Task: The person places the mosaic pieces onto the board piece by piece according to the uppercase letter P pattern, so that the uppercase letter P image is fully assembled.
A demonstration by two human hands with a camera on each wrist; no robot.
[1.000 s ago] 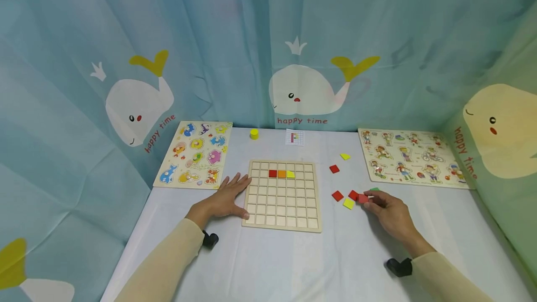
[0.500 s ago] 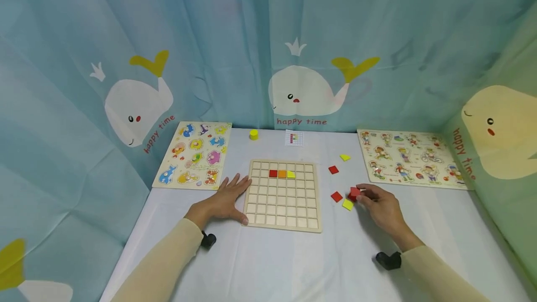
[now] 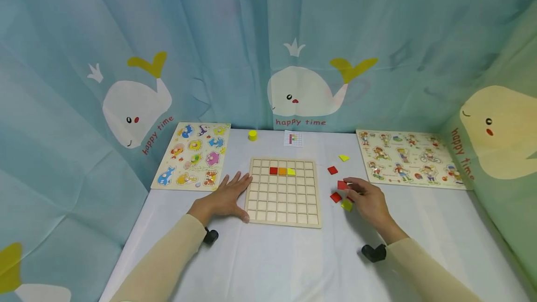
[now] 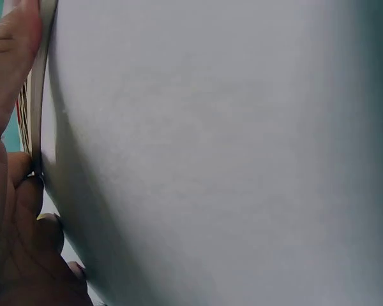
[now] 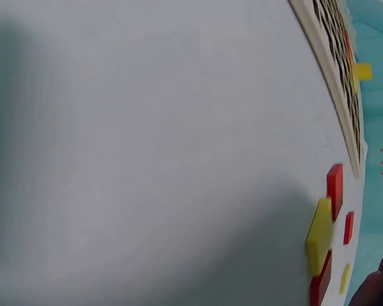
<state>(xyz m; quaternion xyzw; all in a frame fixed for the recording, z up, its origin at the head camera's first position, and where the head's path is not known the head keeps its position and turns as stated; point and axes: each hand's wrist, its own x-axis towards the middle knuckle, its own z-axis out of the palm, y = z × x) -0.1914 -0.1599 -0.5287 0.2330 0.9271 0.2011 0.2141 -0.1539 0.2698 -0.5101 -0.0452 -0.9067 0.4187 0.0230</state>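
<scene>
My left hand (image 3: 224, 201) rests with fingers spread along the left edge of the wooden grid board (image 3: 278, 205). In the left wrist view the thumb (image 4: 11, 64) lies against the board's side. One row of the board bears a red tile (image 3: 274, 170), an orange tile (image 3: 283, 171) and a yellow tile (image 3: 291, 172). To the right of the board, my right hand (image 3: 371, 202) pinches a red square tile (image 3: 341, 185) between thumb and fingers. Below it lie another red tile (image 3: 335, 197), a loose yellow tile (image 3: 347, 205) and a red one partly hidden by the hand.
Farther back lie a loose red tile (image 3: 333, 170) and a yellow one (image 3: 344, 158). A pattern card (image 3: 293, 139) and a yellow cylinder (image 3: 252, 135) are behind the board. Picture puzzles stand left (image 3: 190, 155) and right (image 3: 413, 160), before a whale-print curtain (image 3: 235, 59).
My right hand has moved left with the red tile, passing over the loose tiles toward the board. The left hand has stayed at the board's edge.
</scene>
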